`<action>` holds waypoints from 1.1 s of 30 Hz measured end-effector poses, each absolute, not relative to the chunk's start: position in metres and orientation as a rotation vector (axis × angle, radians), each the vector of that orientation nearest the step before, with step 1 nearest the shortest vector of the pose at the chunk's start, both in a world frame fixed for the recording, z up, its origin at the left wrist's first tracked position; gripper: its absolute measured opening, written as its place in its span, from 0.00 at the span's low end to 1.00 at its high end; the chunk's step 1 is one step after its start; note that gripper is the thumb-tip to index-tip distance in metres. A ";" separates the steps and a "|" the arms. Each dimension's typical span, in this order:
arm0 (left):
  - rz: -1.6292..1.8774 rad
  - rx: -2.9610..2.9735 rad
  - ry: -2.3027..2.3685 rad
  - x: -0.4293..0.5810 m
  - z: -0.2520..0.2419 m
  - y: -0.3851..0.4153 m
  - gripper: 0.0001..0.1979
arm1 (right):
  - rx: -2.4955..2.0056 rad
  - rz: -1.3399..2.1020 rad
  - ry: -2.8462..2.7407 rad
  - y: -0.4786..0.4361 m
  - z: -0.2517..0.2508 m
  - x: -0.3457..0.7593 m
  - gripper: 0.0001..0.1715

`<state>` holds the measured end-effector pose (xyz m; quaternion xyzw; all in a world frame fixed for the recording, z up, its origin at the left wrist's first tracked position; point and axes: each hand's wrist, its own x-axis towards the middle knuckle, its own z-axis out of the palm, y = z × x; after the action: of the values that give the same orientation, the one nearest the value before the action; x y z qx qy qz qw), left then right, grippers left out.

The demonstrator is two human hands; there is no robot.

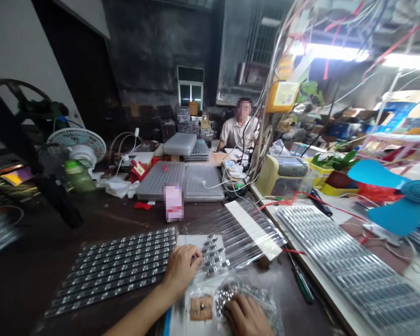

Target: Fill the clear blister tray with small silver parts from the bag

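Observation:
My left hand (184, 266) is at the right end of a sheet of dark strips with shiny metal pieces (122, 266). Its fingers are curled together beside a short group of similar metal pieces (215, 254) on a white sheet; whatever is between the fingertips is hidden. Lower right, my right hand (247, 315) reaches into a clear plastic bag (271, 303) of small shiny metal parts (224, 295). Those fingers are bent and close together, with their tips hidden among the parts. Between the hands lies a brown block (201, 308) with a small metal piece on it.
Clear trays with a white strip (254, 229) lie ahead. A green-handled screwdriver (304, 282) and a long metal-strip panel (353, 266) are at right, near a blue fan (409, 193). Stacked plastic trays (203, 182) stand behind a pink box (174, 203). A person (240, 130) sits opposite.

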<state>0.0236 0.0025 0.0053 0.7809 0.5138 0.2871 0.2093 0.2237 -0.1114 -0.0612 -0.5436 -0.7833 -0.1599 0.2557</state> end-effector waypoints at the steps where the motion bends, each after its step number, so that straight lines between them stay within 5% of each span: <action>1: 0.821 2.077 1.419 0.018 0.006 0.000 0.04 | -1.498 -0.380 -2.111 -0.114 -0.057 0.220 0.16; 7: 0.775 1.498 1.156 -0.024 0.001 -0.034 0.16 | -1.524 -0.259 -2.024 -0.115 -0.037 0.206 0.15; 16: 0.781 1.838 1.291 -0.007 -0.004 -0.071 0.07 | -1.511 -0.112 -1.940 -0.114 -0.032 0.207 0.10; 33: 0.711 2.119 1.251 0.006 -0.014 -0.074 0.08 | -1.458 0.125 -1.860 -0.115 -0.030 0.206 0.12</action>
<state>0.0063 -0.0743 -0.0136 0.7928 0.4679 0.2661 0.2860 0.2056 -0.1148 -0.0302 -0.5705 -0.7277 0.0488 0.3777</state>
